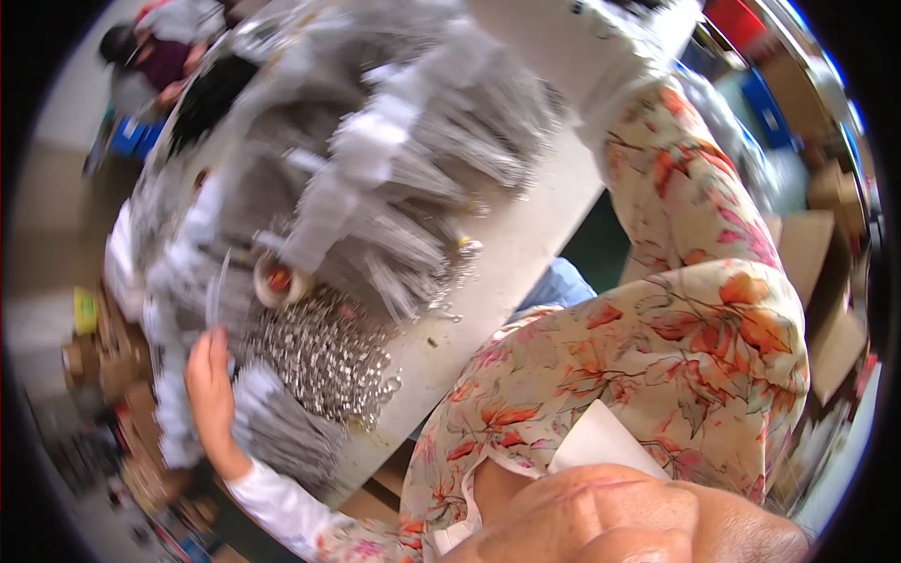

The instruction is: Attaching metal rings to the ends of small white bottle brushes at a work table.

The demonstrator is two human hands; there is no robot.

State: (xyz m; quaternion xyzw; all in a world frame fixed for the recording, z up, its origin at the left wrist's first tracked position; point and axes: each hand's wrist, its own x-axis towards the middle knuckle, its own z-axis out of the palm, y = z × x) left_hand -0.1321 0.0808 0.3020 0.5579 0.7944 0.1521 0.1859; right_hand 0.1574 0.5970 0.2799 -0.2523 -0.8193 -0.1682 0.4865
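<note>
My left hand (211, 399) is stretched out at the left of the worktable, its fingers extended beside bundles of thin grey strands. A narrow pale strip (221, 286) rises close to the fingertips; blur hides whether they touch it. Just to the right of this hand lies a heap of small shiny metal pieces (324, 361). A white roll with a red centre (279, 281) stands at the heap's far edge. My right arm, in a floral sleeve (671, 178) with a white sleeve cover (605, 66), reaches to the far side of the table; its hand does not show.
Large grey bundles with white wrapped ends (375, 141) cover much of the pale tabletop (563, 178). Another person (164, 47) is at the far left, near a blue container (136, 136). Cardboard boxes (835, 347) stand at the right, with more cartons (113, 361) at the left.
</note>
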